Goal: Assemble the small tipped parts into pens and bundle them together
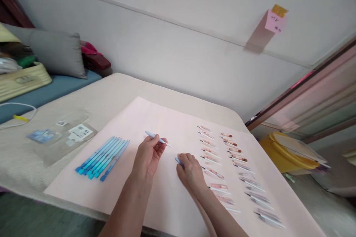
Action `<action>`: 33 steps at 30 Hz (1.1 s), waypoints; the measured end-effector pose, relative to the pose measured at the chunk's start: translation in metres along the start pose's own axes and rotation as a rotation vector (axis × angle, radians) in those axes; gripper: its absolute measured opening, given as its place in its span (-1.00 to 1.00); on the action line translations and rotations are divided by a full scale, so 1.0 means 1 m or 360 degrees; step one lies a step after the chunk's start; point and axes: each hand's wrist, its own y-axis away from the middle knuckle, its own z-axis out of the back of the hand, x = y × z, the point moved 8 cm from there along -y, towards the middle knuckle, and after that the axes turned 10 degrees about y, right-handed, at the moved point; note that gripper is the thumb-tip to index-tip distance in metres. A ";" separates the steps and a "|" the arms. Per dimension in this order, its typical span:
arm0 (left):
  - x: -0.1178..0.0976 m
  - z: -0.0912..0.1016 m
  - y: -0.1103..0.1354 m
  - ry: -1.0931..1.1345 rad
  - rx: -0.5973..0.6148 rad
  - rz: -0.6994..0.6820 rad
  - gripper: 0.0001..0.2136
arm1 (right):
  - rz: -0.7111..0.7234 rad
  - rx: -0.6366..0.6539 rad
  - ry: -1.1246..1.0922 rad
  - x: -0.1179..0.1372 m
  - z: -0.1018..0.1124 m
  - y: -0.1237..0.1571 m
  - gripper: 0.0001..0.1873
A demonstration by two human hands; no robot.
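Observation:
My left hand (148,153) is closed around a slim light blue pen barrel (150,134), with a thin white tip sticking out to the right past the fingertips. Low over the pale pink sheet (167,116), my right hand (191,172) has its fingers curled over a small blue piece (178,161), perhaps a pen cap; most of it is hidden under the fingers. To the left of my hands lies a row of several blue and turquoise pens (104,158), side by side. On the right are two columns of pen parts, with pinkish barrels (218,186) and brown and grey ones (239,158).
Clear plastic packaging (59,144) with labels lies left of the sheet on the beige cloth (111,96). A white cable (30,107), a cream basket (25,81) and a grey pillow (59,53) are further left. A yellow bin (286,157) stands beyond the right edge.

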 end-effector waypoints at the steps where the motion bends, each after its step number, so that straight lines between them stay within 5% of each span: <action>1: 0.000 -0.001 0.000 -0.0001 0.0003 0.0001 -0.96 | -0.0001 0.0019 0.0004 -0.001 -0.001 0.003 -0.71; 11: 0.002 -0.001 0.001 -0.0010 0.0037 0.0011 -0.96 | -0.0006 0.0267 0.0020 0.003 -0.015 -0.003 -0.56; 19: 0.004 -0.002 -0.002 -0.0005 0.0053 0.0014 -0.96 | -0.0089 0.0195 -0.0422 -0.001 -0.018 -0.011 -0.60; 22: 0.003 -0.001 -0.003 0.0000 0.0058 -0.0002 -0.96 | -0.0270 0.0231 -0.1019 -0.007 -0.015 -0.012 -0.68; 27: 0.001 0.001 -0.006 -0.0038 0.0050 -0.0007 -0.96 | -0.0647 0.0383 -0.2585 -0.006 0.004 0.009 -0.69; 33: 0.017 -0.003 -0.003 -0.0140 0.0091 0.0027 -0.96 | -0.0833 0.0364 -0.3249 -0.013 0.020 0.034 -0.69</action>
